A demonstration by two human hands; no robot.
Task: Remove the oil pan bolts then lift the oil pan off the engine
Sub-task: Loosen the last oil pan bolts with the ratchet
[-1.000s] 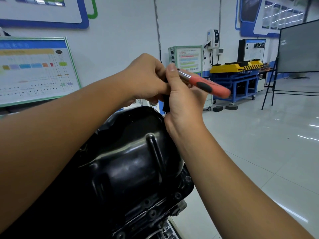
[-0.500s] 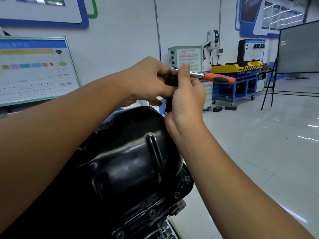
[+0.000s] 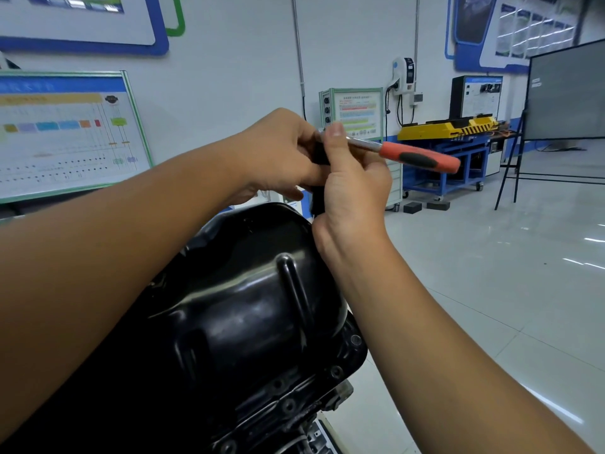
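Both hands on ratchet (image 3: 409,155) above far edge of oil pan (image 3: 248,309). Right hand (image 3: 355,188) grips black extension, thumb on ratchet head. Left hand (image 3: 278,152) pinches head. Orange handle points right. Pan seated on engine, flange bolts (image 3: 336,371) in.

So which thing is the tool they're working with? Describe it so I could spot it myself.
Start at the big glossy black oil pan low in the middle. Just above its far rim, the left hand and right hand meet around the ratchet wrench. Its shiny steel shaft ends in an orange handle with a black inlay, the only orange thing nearby.
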